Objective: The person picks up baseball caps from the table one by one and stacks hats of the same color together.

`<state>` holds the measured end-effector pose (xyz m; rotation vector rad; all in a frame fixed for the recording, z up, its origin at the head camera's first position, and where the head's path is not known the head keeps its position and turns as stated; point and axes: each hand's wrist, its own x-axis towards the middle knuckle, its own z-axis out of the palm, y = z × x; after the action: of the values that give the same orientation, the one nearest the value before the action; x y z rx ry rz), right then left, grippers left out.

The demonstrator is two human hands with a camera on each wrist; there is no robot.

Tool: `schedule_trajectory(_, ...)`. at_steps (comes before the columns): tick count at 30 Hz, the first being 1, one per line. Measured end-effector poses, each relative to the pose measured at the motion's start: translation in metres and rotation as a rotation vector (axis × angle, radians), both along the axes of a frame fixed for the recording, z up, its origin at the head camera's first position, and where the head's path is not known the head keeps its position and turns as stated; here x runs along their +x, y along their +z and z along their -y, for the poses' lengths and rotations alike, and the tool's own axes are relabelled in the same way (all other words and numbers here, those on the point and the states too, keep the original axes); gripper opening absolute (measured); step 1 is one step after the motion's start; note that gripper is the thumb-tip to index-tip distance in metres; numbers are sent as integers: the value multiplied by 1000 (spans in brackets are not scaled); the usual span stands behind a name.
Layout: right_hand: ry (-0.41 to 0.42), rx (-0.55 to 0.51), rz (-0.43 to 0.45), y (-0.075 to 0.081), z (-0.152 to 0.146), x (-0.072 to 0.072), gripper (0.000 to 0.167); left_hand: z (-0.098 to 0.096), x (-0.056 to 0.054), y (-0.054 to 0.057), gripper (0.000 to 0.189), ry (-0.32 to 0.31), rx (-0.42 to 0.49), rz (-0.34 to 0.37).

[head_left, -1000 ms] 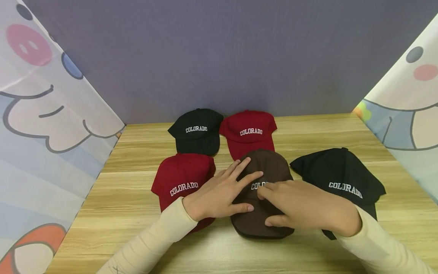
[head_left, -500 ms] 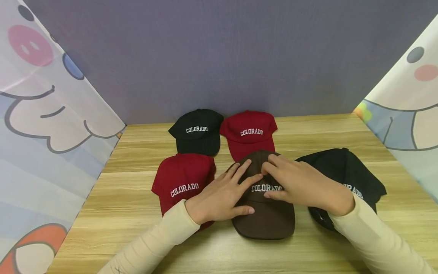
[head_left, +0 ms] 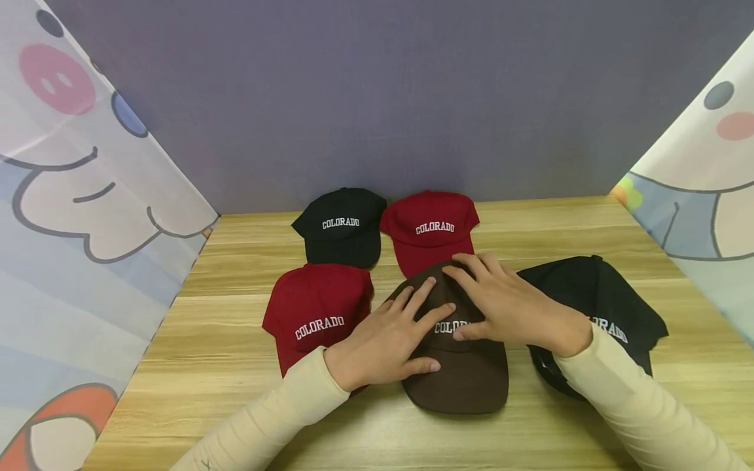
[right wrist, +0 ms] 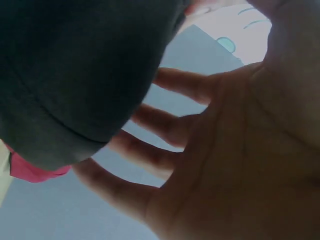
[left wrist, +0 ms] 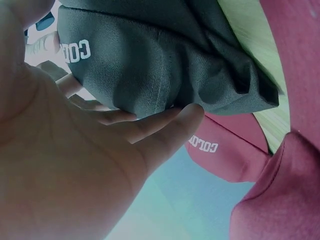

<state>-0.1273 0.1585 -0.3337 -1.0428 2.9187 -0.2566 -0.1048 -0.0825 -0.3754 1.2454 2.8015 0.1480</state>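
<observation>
A dark brown baseball cap (head_left: 457, 383) lettered COLORADO lies in the front middle of the table, brim toward me. My left hand (head_left: 383, 343) rests spread on the left side of its crown, thumb by the brim. Over the crown's right side lies my right hand (head_left: 518, 306), fingers spread and covering the end of the lettering. In the left wrist view, the crown (left wrist: 130, 60) shows folds near its back edge, with the fingertips along it. The right wrist view has the right fingertips against the smooth, rounded crown (right wrist: 75, 75).
To the left sits a red cap (head_left: 318, 291), partly behind my left wrist. A black cap (head_left: 343, 245) and another red cap (head_left: 432, 212) stand at the back. Right of my right hand is another black cap (head_left: 595, 288), partly hidden by the forearm. A grey panel (head_left: 400, 98) closes the back.
My right hand has moved up from the brim and lettering to the upper crown, and its fingers have gone from curled to spread. The left hand stays nearly in place on the brown cap.
</observation>
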Motion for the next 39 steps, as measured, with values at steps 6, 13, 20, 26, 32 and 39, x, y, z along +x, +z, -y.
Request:
schedule_trajectory(6, 5, 17, 97, -3, -3, -4, 93, -1, 2, 1, 90, 13, -5, 15)
schedule_trajectory(13, 39, 1, 129, -5, -5, -6, 86, 0, 1, 2, 96, 9, -20, 15)
schedule_trajectory(20, 43, -2, 130, -7, -4, -9, 86, 8, -1, 14, 101, 24, -37, 12)
schedule_trajectory(26, 32, 15, 141, -5, -5, -9, 85, 21, -5, 33, 84, 60, -31, -4)
schedule_trajectory(32, 26, 37, 151, -2, -5, -7, 84, 46, -16, 51, 68, 116, 56, -33)
schedule_trajectory(39, 30, 47, 151, -1, -6, -3, 85, 85, -30, 74, 56, 238, 159, -33)
